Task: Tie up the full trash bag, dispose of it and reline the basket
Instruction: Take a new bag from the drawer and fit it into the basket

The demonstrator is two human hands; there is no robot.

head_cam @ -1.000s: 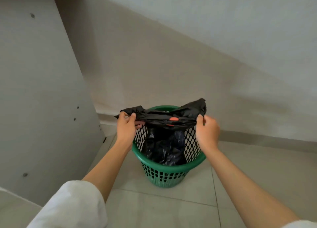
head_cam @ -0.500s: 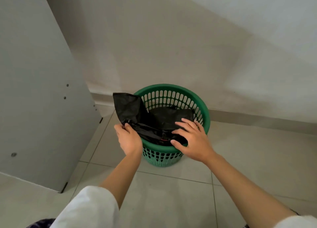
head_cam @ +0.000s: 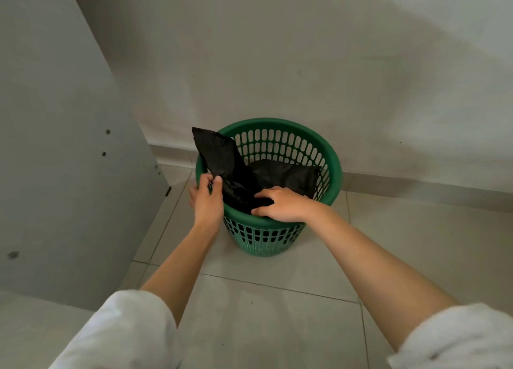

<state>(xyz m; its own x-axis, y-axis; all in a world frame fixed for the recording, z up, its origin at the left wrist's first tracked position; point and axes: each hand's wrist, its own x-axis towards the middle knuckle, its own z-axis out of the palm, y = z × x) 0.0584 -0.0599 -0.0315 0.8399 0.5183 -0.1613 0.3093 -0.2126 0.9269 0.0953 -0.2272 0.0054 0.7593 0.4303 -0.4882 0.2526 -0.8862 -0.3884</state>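
A green plastic mesh basket [head_cam: 280, 129] stands on the tiled floor against the wall. A black trash bag [head_cam: 283, 174] lies partly inside it, with one flap sticking up over the left rim. My left hand [head_cam: 206, 199] pinches the bag's edge at the basket's left rim between thumb and fingers. My right hand [head_cam: 280, 204] reaches over the near rim, its fingers curled down onto the bag inside the basket. The bag's lower part is hidden in the basket.
A grey panel [head_cam: 55, 160] with small holes stands close on the left of the basket. A pale wall [head_cam: 305, 57] with a skirting strip runs behind it. Tiled floor [head_cam: 263, 313] spreads in front and to the right.
The bag was held stretched above the basket a second ago; it now sits down inside. My right hand has moved from on top of the bag to the near rim. The view has tilted downward.
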